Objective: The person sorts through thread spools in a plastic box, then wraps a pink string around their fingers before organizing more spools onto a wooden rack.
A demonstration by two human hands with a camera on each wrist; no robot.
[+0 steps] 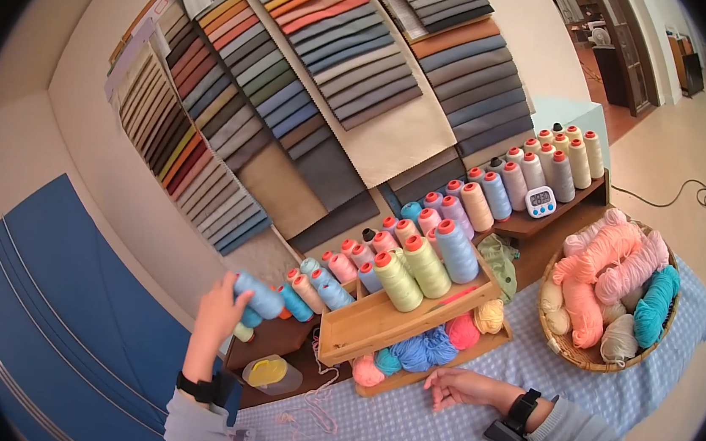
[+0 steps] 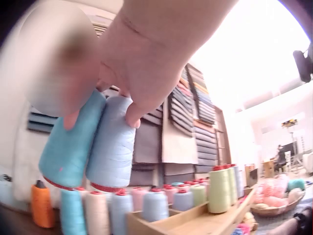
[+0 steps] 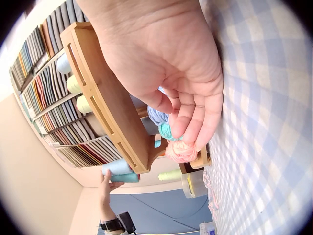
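At the fingertips of the left hand, head view: light-blue thread cone is being gripped; right hand, well apart, is resting loosely curled on the checked tablecloth. Left wrist view: teal thread cone is hanging beside the light-blue one, both being pinched. Right wrist view: coral yarn ball is sitting just beyond the right hand's fingers.

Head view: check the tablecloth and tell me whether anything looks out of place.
Yes: a loose pink yarn strand trails in untidy loops over the checked tablecloth, near the clear container. It looks odd because the nearby yarn balls are neatly wound.
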